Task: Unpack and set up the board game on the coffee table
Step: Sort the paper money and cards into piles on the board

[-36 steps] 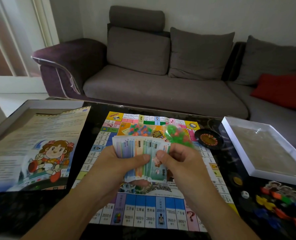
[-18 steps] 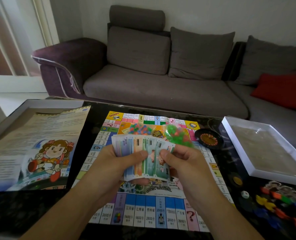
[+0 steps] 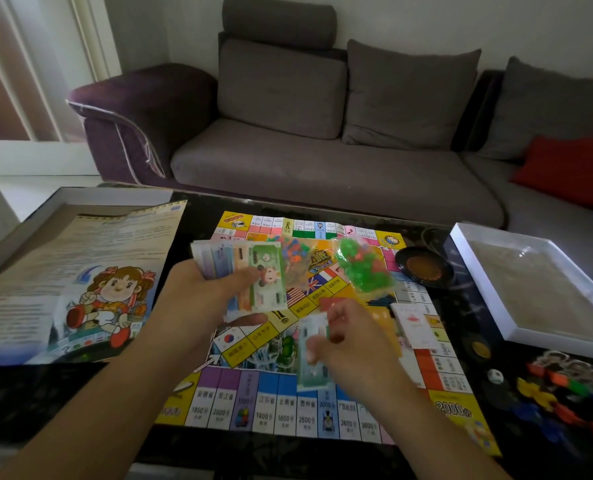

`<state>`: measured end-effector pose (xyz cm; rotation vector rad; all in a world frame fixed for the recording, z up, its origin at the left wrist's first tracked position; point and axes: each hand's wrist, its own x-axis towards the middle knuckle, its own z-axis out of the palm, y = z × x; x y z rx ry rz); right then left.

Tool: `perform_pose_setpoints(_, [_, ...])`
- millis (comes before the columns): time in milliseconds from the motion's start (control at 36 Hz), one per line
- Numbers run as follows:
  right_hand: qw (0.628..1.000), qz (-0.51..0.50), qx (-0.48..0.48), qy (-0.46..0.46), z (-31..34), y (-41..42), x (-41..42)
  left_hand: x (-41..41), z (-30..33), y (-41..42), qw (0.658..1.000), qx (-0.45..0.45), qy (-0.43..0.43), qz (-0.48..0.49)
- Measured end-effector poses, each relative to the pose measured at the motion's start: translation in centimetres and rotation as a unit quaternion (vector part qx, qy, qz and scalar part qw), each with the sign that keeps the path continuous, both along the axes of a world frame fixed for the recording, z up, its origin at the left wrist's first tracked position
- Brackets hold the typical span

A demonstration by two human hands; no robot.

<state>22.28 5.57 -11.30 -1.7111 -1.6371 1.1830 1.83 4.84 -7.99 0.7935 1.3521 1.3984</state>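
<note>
The colourful game board lies open in the middle of the dark coffee table. Above it my left hand grips a fanned stack of paper money. Lower and to the right, my right hand pinches a single green banknote that hangs down over the board. A clear bag of green and red pieces and a second bag of mixed pieces lie on the board's far half. A card deck sits on the board's right side.
A box half with a printed sheet lies at left, and a white box tray at right. A black spinner dish, a white die and several coloured pawns are on the table's right. A grey sofa stands behind.
My right hand has pulled one green note off the fanned stack and moved it down and to the right. My left hand stayed up with the rest of the money.
</note>
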Motion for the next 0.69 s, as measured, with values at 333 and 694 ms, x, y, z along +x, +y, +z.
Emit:
perform_pose_setpoints(333, [0.937, 0.107, 0.132, -0.305, -2.8, -1.5, -1.4, 0.4, -0.3, -0.2, 0.999, -0.003, 0.007, -0.032])
perform_pose_setpoints(694, [0.948, 0.098, 0.128, -0.274, -3.2, -0.9, -1.0, 0.7, -0.7, -0.3, 0.999, -0.005, 0.011, -0.052])
